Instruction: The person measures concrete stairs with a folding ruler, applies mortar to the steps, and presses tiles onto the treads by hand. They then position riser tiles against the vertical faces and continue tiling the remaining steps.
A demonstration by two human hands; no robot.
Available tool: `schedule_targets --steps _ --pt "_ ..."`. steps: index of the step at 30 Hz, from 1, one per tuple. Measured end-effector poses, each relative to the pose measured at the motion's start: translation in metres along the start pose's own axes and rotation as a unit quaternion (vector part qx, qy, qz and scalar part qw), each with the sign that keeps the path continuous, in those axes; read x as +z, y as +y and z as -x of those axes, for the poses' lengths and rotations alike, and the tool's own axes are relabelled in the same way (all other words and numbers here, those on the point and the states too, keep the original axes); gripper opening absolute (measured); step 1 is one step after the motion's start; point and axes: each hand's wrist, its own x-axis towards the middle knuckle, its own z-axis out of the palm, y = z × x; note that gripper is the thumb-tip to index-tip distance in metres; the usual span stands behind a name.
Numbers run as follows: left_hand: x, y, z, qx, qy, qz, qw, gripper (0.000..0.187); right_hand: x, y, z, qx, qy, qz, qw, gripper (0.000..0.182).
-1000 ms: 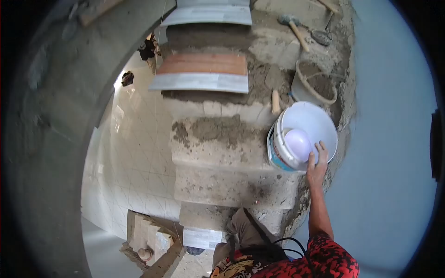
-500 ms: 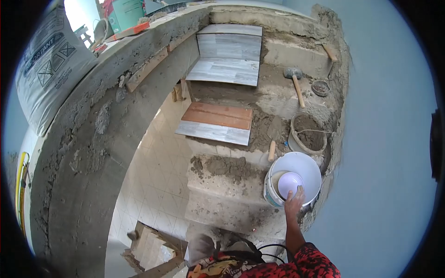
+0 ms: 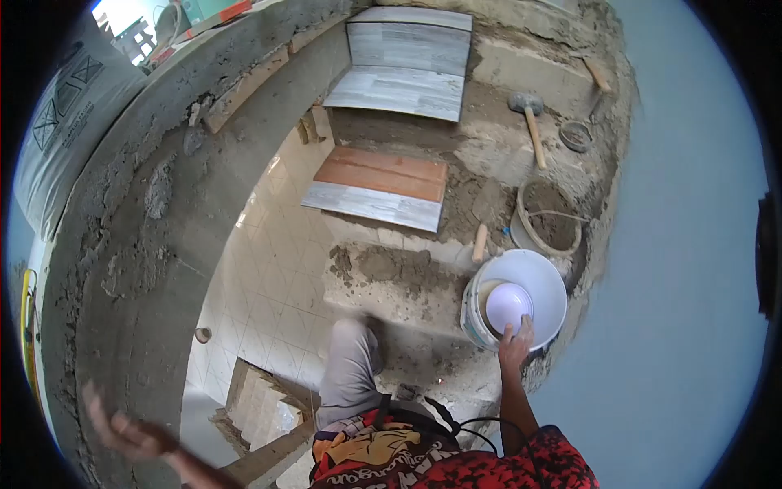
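My right hand (image 3: 515, 342) grips the near rim of a small white bowl (image 3: 508, 306), which sits inside a larger white bucket (image 3: 547, 285). Murky liquid partly shows beside the bowl. Over at the lower left, my left hand (image 3: 129, 432) is raised near the curved cement side wall (image 3: 122, 326), slightly blurred, its fingers apart and holding nothing. A wooden-handled trowel (image 3: 480, 243) lies just behind the bucket, its blade hard to make out against the mortar. Beyond the bucket stands a mortar pail (image 3: 524, 228) filled with grey mix.
Rough cement stairs (image 3: 391, 314) climb ahead, with grey wood-look tiles (image 3: 407, 88) on an upper step and a reddish-brown tile (image 3: 379, 173) lower down. A rubber mallet (image 3: 533, 134) and a small round dish (image 3: 576, 136) lie higher up. Torn cardboard (image 3: 259, 407) is below left.
My left hand has come into view at the lower left. One leg now shows forward on the stairs. My right hand stays on the bowl in the bucket.
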Motion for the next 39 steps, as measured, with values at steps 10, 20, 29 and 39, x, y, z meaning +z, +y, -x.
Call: schedule_targets --steps 10,20,29,39 --pt "0.416 0.182 -0.016 -0.08 -0.322 0.488 0.807 0.045 0.0 -0.008 -0.012 0.128 -0.07 -0.019 0.989 0.052" --pt "0.735 0.265 -0.103 0.048 -0.53 0.28 0.799 0.062 0.029 -0.174 -0.218 0.012 -0.131 -0.068 0.989 0.054" --pt "0.794 0.276 -0.085 0.037 -0.618 0.132 0.774 0.066 0.128 -0.309 -0.488 -0.2 -0.126 -0.004 0.972 0.062" --pt "0.81 0.279 -0.079 0.038 -0.593 0.098 0.799 0.064 0.227 -0.386 -0.616 -0.311 -0.013 -0.019 0.95 0.067"
